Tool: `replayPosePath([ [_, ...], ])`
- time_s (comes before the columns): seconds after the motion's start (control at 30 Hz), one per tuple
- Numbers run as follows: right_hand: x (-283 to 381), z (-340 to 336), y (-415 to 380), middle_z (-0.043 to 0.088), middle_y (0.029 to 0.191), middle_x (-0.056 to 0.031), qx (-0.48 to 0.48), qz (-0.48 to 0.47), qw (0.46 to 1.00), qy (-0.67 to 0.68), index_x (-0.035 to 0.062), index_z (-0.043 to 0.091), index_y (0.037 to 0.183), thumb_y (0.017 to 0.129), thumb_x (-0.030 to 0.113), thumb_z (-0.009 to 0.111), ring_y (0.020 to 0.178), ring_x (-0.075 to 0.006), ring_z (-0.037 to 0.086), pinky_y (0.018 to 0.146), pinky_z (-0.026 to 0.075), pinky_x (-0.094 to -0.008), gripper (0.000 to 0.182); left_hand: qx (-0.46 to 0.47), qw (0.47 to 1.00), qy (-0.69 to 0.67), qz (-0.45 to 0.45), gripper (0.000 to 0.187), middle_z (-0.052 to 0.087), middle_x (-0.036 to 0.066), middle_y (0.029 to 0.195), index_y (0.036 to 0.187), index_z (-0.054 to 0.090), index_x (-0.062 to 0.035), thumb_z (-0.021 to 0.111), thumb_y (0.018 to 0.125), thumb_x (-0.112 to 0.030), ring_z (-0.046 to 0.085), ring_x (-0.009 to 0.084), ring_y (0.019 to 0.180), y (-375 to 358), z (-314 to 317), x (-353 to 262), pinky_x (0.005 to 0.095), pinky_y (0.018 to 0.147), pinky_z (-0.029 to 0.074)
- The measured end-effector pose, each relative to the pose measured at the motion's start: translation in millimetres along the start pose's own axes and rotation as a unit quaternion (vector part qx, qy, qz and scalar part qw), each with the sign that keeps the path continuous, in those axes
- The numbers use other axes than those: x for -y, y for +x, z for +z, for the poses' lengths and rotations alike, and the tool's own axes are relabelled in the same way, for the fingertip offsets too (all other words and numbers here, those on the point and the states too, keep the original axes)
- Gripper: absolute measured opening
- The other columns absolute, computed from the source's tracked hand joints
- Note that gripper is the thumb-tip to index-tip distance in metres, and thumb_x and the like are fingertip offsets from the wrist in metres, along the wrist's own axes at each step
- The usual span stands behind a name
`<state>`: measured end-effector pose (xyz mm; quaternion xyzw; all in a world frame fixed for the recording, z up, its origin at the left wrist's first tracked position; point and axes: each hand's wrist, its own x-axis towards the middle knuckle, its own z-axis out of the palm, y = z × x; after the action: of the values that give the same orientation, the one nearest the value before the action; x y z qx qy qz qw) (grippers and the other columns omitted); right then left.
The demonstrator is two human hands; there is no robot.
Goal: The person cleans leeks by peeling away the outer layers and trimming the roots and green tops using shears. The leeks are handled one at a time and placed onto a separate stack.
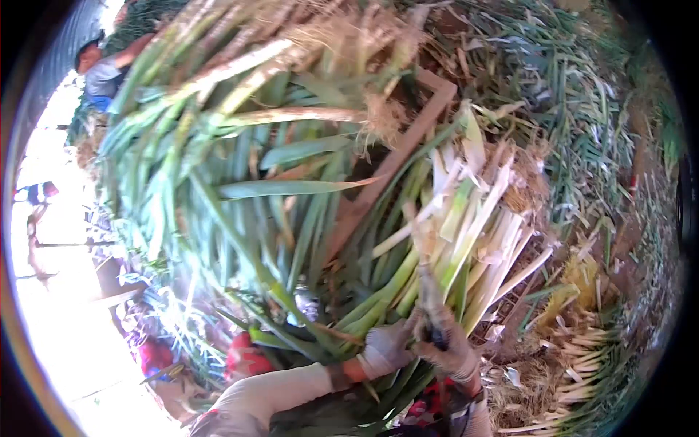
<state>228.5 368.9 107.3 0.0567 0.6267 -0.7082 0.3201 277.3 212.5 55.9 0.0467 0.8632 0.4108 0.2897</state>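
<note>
My left hand [386,351], in a pale glove, is closed at the lower middle of the head view, its fingers against a green onion [428,288]. This stalk stands upright between my hands, greyish and blurred. Just to the right, my gloved right hand [453,355] is wrapped round the lower part of the same stalk. A small dark thing [438,338] shows by its fingers, too blurred to name. Behind my hands lies a bundle of green onions with white stems [484,247], roots toward the upper right. Long green leaves run beneath my hands.
A large heap of unpeeled green onions [240,167] rises ahead, against a wooden frame [408,146]. Peeled onions [582,360] lie in a row at lower right, near yellow netting [571,291]. Leaf scraps [539,95] cover the ground. Another person [103,73] is at far left.
</note>
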Motion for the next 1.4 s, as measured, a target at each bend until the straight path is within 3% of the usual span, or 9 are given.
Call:
replayPosePath([
  [0.1, 5.9, 38.3, -1.9, 0.054, 0.083, -0.0042, -0.025, -0.003, 0.989, -0.146, 0.0041, 0.034, 0.133, 0.077, 0.018, 0.071, 0.067, -0.0112, 0.053, 0.059, 0.044, -0.0241, 0.069, -0.006, 0.993, -0.117, 0.012, 0.057, 0.061, 0.014, 0.091, 0.123, 0.045, -0.0084, 0.067, 0.074, -0.028, 0.061, 0.0326, 0.08, -15.6, 11.2, 25.5, 0.0394, 0.069, 0.049],
  [0.2, 35.0, 30.1, -1.4, 0.058, 0.089, -0.0086, -0.231, 0.081, 0.951, 0.189, 0.0028, 0.036, 0.129, 0.077, 0.021, 0.072, 0.069, -0.0157, 0.056, 0.061, 0.047, -0.0277, 0.065, 0.023, 0.993, -0.086, 0.078, 0.042, 0.059, 0.014, 0.107, 0.116, 0.055, -0.0016, 0.067, 0.079, -0.016, 0.059, 0.0229, 0.094, -31.1, -82.2, -7.7, 0.032, 0.081, 0.049],
  [0.27, 88.7, 67.4, -11.7, 0.058, 0.089, -0.0084, -0.133, 0.042, 0.98, 0.141, 0.0045, 0.039, 0.127, 0.081, 0.016, 0.068, 0.068, -0.0133, 0.055, 0.06, 0.046, -0.0242, 0.055, 0.024, 0.995, 0.099, -0.004, 0.047, 0.053, 0.017, 0.118, 0.118, 0.054, -0.0022, 0.069, 0.077, -0.019, 0.057, 0.0254, 0.103, -39.5, -160.6, 9.2, 0.0354, 0.087, 0.047],
  [0.4, 103.4, 125.0, -17.7, 0.057, 0.084, -0.0064, 0.051, -0.082, 0.983, -0.154, 0.0057, 0.041, 0.124, 0.083, 0.015, 0.065, 0.068, -0.0123, 0.057, 0.059, 0.047, -0.0237, 0.048, -0.375, 0.845, 0.38, -0.002, 0.055, 0.056, 0.014, 0.104, 0.12, 0.051, -0.0086, 0.069, 0.069, -0.016, 0.054, 0.0341, 0.097, -39.8, -348.9, 80.1, 0.0436, 0.087, 0.043],
  [0.53, 167.8, 138.5, 11.9, 0.06, 0.087, -0.0125, -0.085, 0.095, 0.99, 0.057, 0.0043, 0.041, 0.122, 0.08, 0.021, 0.069, 0.074, -0.0243, 0.061, 0.069, 0.05, -0.0364, 0.052, -0.352, 0.761, 0.523, -0.151, 0.081, 0.041, 0.012, 0.132, 0.138, 0.031, -0.0133, 0.072, 0.069, -0.023, 0.039, 0.0303, 0.122, -5.3, -502.4, 43.3, 0.0449, 0.099, 0.034],
  [0.7, 185.2, 206.5, 28.3, 0.051, 0.076, -0.0013, 0.064, -0.023, 0.975, -0.212, 0.0011, 0.041, 0.125, 0.084, 0.025, 0.066, 0.067, -0.0047, 0.05, 0.063, 0.042, -0.0176, 0.054, -0.2, 0.793, 0.516, -0.254, 0.068, 0.05, 0.015, 0.127, 0.131, 0.037, -0.0136, 0.071, 0.074, -0.031, 0.045, 0.0286, 0.122, 35.3, -579.3, 72.8, 0.0448, 0.095, 0.04],
  [0.8, 205.5, 206.8, 50.3, 0.054, 0.079, -0.0041, -0.054, 0.098, 0.993, 0.04, 0.0001, 0.044, 0.117, 0.083, 0.029, 0.068, 0.066, -0.0075, 0.052, 0.058, 0.044, -0.0214, 0.05, -0.072, 0.825, 0.438, -0.35, 0.064, 0.063, 0.015, 0.105, 0.124, 0.04, -0.0087, 0.071, 0.075, -0.035, 0.059, 0.0293, 0.103, 44.9, -572.3, 50.5, 0.0438, 0.081, 0.048],
  [1.03, 230.8, 201.6, -16.8, 0.059, 0.085, -0.0184, -0.087, 0.145, 0.976, -0.136, -0.0017, 0.042, 0.12, 0.079, 0.03, 0.068, 0.073, -0.0243, 0.057, 0.066, 0.045, -0.0357, 0.058, -0.077, 0.985, -0.042, -0.149, 0.059, 0.062, 0.014, 0.083, 0.102, 0.054, 0.0017, 0.076, 0.068, -0.04, 0.06, 0.0221, 0.079, -49.6, -408.9, -25.6, 0.0343, 0.07, 0.048],
  [1.4, 155.1, 150.2, -107.4, 0.06, 0.089, -0.0287, -0.046, 0.229, 0.893, -0.384, -0.0009, 0.038, 0.121, 0.077, 0.036, 0.066, 0.084, -0.0457, 0.059, 0.069, 0.048, -0.0479, 0.063, 0.055, 0.951, -0.167, -0.254, 0.06, 0.063, 0.012, 0.097, 0.115, 0.044, 0.0025, 0.078, 0.069, -0.017, 0.059, 0.0208, 0.09, -71.2, -157.9, -40.2, 0.0347, 0.074, 0.051],
])
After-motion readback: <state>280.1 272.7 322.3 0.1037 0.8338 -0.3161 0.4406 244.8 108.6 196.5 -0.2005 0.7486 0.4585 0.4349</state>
